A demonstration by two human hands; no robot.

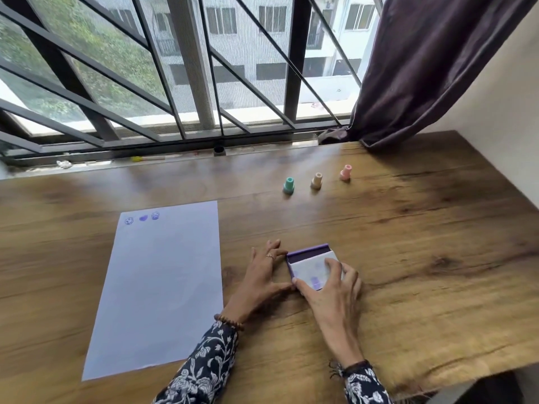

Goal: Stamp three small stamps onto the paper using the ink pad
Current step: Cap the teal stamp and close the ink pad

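Note:
A white sheet of paper (163,287) lies on the wooden table, with three purple stamp marks (143,218) in a row near its far left corner. To its right sits the purple ink pad (309,256), its pale lid nearly down over the dark pad. My left hand (262,275) rests flat against the pad's left side. My right hand (332,293) lies on the lid, fingers spread over it. Farther back stand three small stamps in a row: a green stamp (288,185), a beige stamp (316,181) and a pink stamp (345,172).
The wooden table (423,258) ends at a window sill with a black metal grille (186,83) behind it. A dark curtain (423,68) hangs at the back right, touching the table. The table's front right edge drops off near my right arm.

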